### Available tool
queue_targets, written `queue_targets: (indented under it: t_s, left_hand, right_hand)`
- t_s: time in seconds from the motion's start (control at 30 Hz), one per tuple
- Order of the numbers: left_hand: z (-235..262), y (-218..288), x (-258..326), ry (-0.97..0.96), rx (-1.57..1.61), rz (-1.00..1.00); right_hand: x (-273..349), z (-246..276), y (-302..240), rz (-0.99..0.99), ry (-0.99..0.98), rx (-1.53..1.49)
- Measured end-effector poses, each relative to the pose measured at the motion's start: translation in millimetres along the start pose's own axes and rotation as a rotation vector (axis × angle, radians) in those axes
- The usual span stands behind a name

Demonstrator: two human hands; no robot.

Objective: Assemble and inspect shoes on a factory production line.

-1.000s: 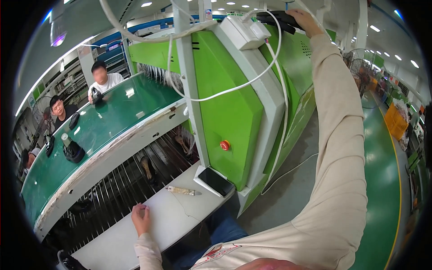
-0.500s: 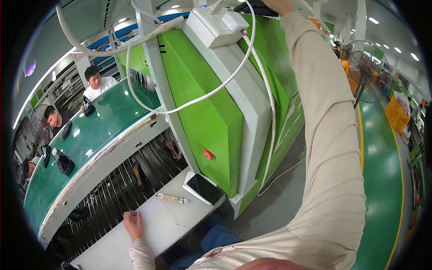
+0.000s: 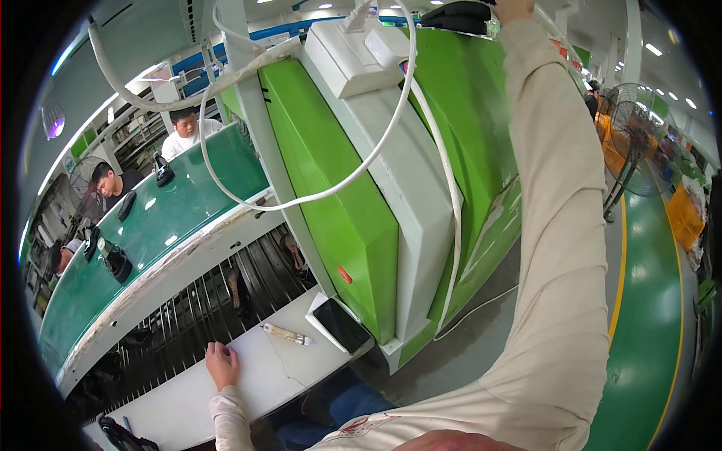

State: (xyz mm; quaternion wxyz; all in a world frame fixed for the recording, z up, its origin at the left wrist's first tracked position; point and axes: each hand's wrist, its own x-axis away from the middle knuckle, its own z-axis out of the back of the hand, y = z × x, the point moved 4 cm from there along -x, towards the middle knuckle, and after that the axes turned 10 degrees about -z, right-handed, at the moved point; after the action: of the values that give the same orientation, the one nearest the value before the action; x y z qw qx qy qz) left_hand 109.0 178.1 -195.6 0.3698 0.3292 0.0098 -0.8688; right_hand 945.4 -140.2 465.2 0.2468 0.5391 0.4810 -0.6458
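My left hand (image 3: 222,366) rests on the white work ledge (image 3: 177,410) with its fingers curled in; nothing shows in them. Close to it lies a whitish tube (image 3: 287,334), and beyond that a dark-screened phone (image 3: 341,325) on a white piece. My right arm reaches far up, over the right side of the green machine housing (image 3: 331,188). At the upper edge my right hand (image 3: 515,9) is cut off, its fingers mostly out of view. Beside it a black shoe (image 3: 455,16) lies on top of the housing; whether they touch I cannot tell.
A curved green conveyor (image 3: 203,177) carries several black shoes at the left, with people behind it. White cables loop from a power box (image 3: 353,60) across the housing. Metal bars (image 3: 195,308) run below the conveyor. A fan (image 3: 630,139) stands at the right.
The view has tilted and shifted slightly. More of the black shoe on the housing shows beside my right hand, and a dark shoe has appeared at the lower left. My left hand stays on the ledge.
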Motion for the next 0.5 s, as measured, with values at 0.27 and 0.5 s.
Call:
queue_targets:
  t_s: [0.27, 0.5]
  left_hand:
    - [7, 4, 2, 0.031, -0.072, -0.028]
    - [18, -4, 14, 0.015, -0.111, -0.011]
  right_hand:
    - [69, -36, 69, -0.305, -0.402, 0.203]
    - [97, 16, -13, -0.151, 0.110, -0.177]
